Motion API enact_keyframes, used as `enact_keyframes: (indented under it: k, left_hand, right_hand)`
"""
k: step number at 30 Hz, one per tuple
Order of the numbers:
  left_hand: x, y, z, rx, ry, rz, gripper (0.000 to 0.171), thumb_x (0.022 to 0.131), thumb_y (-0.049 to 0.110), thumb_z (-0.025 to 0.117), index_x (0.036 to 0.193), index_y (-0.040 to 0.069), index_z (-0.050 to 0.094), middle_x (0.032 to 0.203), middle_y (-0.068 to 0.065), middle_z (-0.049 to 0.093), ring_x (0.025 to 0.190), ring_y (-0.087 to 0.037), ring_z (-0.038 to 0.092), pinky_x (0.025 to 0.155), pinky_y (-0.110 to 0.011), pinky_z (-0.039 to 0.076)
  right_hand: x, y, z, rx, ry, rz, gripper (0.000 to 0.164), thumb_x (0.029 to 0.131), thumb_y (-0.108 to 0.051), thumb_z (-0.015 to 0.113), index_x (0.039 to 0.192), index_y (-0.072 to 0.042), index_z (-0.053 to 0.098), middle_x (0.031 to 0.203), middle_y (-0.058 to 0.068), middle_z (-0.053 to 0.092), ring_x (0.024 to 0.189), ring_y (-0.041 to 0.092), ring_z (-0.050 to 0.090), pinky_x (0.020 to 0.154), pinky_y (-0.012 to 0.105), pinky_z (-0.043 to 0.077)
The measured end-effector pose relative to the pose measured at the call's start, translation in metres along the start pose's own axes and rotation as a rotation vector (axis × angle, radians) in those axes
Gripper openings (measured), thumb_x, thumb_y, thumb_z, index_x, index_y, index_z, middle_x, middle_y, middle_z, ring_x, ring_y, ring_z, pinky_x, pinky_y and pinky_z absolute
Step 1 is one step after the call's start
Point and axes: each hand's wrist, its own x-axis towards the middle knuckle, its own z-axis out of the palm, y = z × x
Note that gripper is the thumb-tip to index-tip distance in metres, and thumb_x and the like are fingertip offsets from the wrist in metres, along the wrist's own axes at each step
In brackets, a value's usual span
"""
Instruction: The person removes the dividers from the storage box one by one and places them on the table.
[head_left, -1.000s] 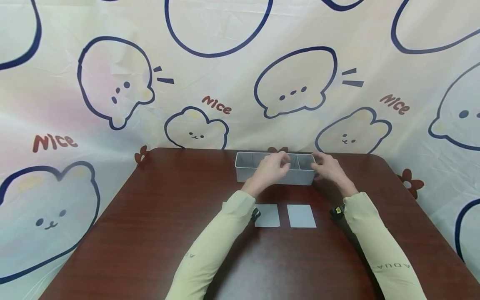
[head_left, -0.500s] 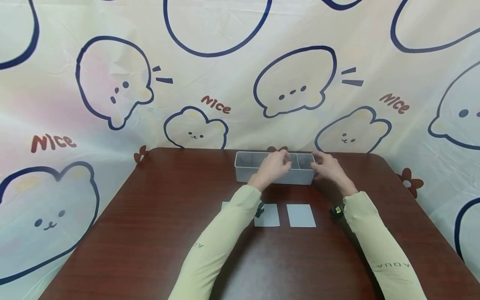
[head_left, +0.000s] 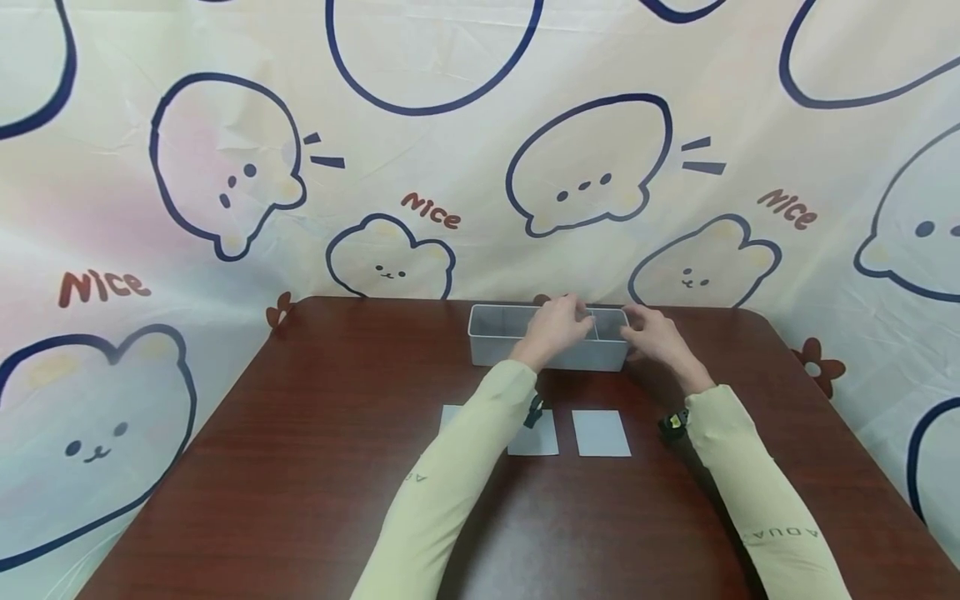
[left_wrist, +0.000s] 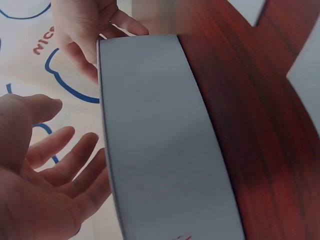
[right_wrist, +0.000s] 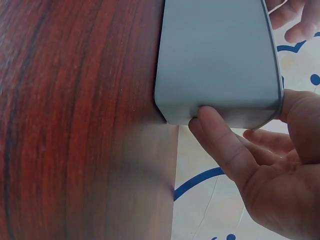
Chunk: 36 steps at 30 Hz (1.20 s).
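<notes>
A long grey divided storage box (head_left: 495,350) stands near the far edge of the table, its dividers partly visible. My left hand (head_left: 557,327) is over its open top, and in the left wrist view its loosely bent fingers (left_wrist: 75,155) hold nothing. At the box's right end, my right hand (head_left: 660,337) grips the end wall. The right wrist view shows one finger (right_wrist: 220,135) against the outside of that wall, with the thumb going behind the rim. Much of the box's inside is hidden from me.
White cards lie in a row on the brown wooden table (head_left: 300,433): a right one (head_left: 602,433), a middle one (head_left: 543,437) partly under the left forearm, and a left one (head_left: 448,414) mostly covered. A patterned cloth (head_left: 480,167) hangs behind the table.
My left hand has shifted slightly to the right above the box, its forearm moving with it. The right hand and the box stay in place.
</notes>
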Motion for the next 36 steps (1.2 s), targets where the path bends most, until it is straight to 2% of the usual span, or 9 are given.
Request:
enact_keyframes:
  k: [6,15,23,30,36]
  left_hand:
    - [0.003,0.000,0.008,-0.028,-0.013,-0.022,0.031,0.096,0.035,0.061,0.120,0.016,0.060,0.106,-0.001,0.069,0.083,-0.013,0.063,0.076,-0.030,0.053]
    - [0.007,0.003,0.014,-0.016,-0.043,-0.061,0.038,0.096,0.042,0.058,0.120,0.013,0.060,0.110,-0.002,0.068,0.087,-0.015,0.064,0.077,-0.033,0.054]
    - [0.010,-0.003,0.016,-0.108,-0.058,-0.131,0.041,0.096,0.039,0.060,0.126,0.011,0.061,0.122,-0.006,0.067,0.105,-0.021,0.067,0.089,-0.038,0.055]
    - [0.014,-0.002,0.016,-0.094,-0.071,-0.116,0.038,0.096,0.036,0.061,0.124,0.011,0.063,0.120,-0.006,0.068,0.103,-0.021,0.067,0.088,-0.038,0.055]
    - [0.013,0.004,0.021,-0.022,-0.087,-0.110,0.036,0.094,0.041,0.063,0.115,0.012,0.065,0.102,-0.002,0.069,0.083,-0.016,0.064,0.073,-0.032,0.054]
  right_hand:
    - [0.002,0.002,0.001,-0.001,-0.002,-0.005,0.058,0.098,-0.017,0.049,0.151,-0.003,0.029,0.125,0.033,0.055,0.085,0.031,0.072,0.069,0.039,0.060]
    - [0.001,0.002,-0.001,-0.010,0.002,-0.004,0.058,0.098,-0.017,0.049,0.151,-0.004,0.030,0.126,0.032,0.055,0.086,0.031,0.072,0.067,0.037,0.060]
    - [0.003,0.003,0.000,-0.009,-0.006,-0.008,0.058,0.097,-0.016,0.049,0.151,-0.004,0.030,0.124,0.032,0.056,0.083,0.029,0.072,0.066,0.037,0.060]
    - [0.003,0.003,0.000,-0.007,-0.015,0.003,0.059,0.098,-0.017,0.048,0.152,-0.004,0.028,0.126,0.033,0.055,0.080,0.026,0.072,0.067,0.038,0.060]
    - [0.003,0.003,0.000,-0.021,-0.013,0.001,0.059,0.098,-0.018,0.048,0.152,-0.004,0.027,0.127,0.033,0.054,0.083,0.029,0.073,0.070,0.039,0.060]
